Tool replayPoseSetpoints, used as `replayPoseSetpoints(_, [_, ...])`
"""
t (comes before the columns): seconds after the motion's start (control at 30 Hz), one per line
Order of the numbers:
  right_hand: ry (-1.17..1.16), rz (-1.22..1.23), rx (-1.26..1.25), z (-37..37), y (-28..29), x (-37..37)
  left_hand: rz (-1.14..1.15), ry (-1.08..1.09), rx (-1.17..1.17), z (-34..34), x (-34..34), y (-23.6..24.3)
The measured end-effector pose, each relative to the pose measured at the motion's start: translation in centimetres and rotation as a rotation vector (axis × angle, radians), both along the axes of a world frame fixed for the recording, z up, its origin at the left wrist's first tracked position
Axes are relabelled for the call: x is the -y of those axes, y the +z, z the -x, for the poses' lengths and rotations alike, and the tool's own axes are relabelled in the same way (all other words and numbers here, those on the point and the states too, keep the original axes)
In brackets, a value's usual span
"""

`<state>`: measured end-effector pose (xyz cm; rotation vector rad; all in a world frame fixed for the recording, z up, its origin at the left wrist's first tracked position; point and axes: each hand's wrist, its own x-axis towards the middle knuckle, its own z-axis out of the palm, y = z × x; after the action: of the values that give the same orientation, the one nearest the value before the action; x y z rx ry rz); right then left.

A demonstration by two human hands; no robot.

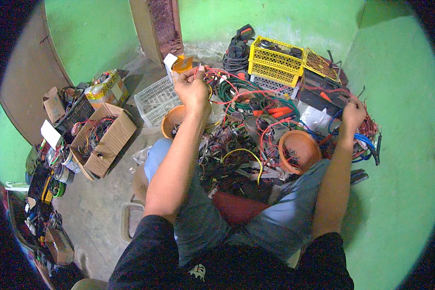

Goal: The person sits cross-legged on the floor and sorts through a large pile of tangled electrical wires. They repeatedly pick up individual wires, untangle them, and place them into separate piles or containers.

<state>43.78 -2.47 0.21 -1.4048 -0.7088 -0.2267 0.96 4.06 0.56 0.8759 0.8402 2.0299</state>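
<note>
The wire [221, 72] is red; the bowls [308, 146] orange; the latticed crates [274, 73] yellow

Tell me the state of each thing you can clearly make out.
Left hand: raised, closed
Right hand: closed
Red wire: apparently strung between both hands
Large cardboard box: open, holding wires
Left yellow crates: stacked
Green cable: coiled
Right orange pot: open, partly filled
Back door: ajar

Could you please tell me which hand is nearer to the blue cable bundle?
Right. The right hand is just above the blue cable bundle in the view; the left hand is far to its left.
</note>
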Motion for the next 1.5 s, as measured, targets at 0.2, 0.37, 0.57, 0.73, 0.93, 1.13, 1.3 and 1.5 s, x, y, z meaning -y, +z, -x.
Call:
replayPoseSetpoints(0.2, [0.48,0.203,0.496,15.2,0.1,2.6,0.104,0.008,-0.151,-1.7,2.4,1.1])
replayPoseSetpoints(0.37, [0.755,0.318,0.686,23.2,-2.1,4.2,0.082,-0.036,-0.07,-3.4,2.5,0.6])
replayPoseSetpoints(0.57, [0.991,0.42,0.447,23.9,-3.0,3.7,0.073,-0.052,-0.071,-3.7,1.9,-0.4])
replayPoseSetpoints(0.73, [1.001,0.288,-0.027,19.9,0.2,3.4,0.145,-0.023,-0.055,-1.8,2.9,1.4])
replayPoseSetpoints(0.93, [0.469,-0.283,-0.367,6.5,2.4,2.5,0.02,-0.019,0.128,1.1,1.2,1.5])
replayPoseSetpoints(1.13, [0.25,-0.068,0.259,3.7,1.0,1.8,0.071,-0.024,-0.026,0.7,2.1,1.2])
replayPoseSetpoints(1.3, [0.737,0.181,0.424,17.0,0.8,3.4,0.005,-0.038,-0.011,-0.7,1.8,0.4])
replayPoseSetpoints(1.5, [0.89,0.285,0.656,22.9,-1.3,4.0,0.098,-0.052,-0.049,-3.2,3.4,1.6])
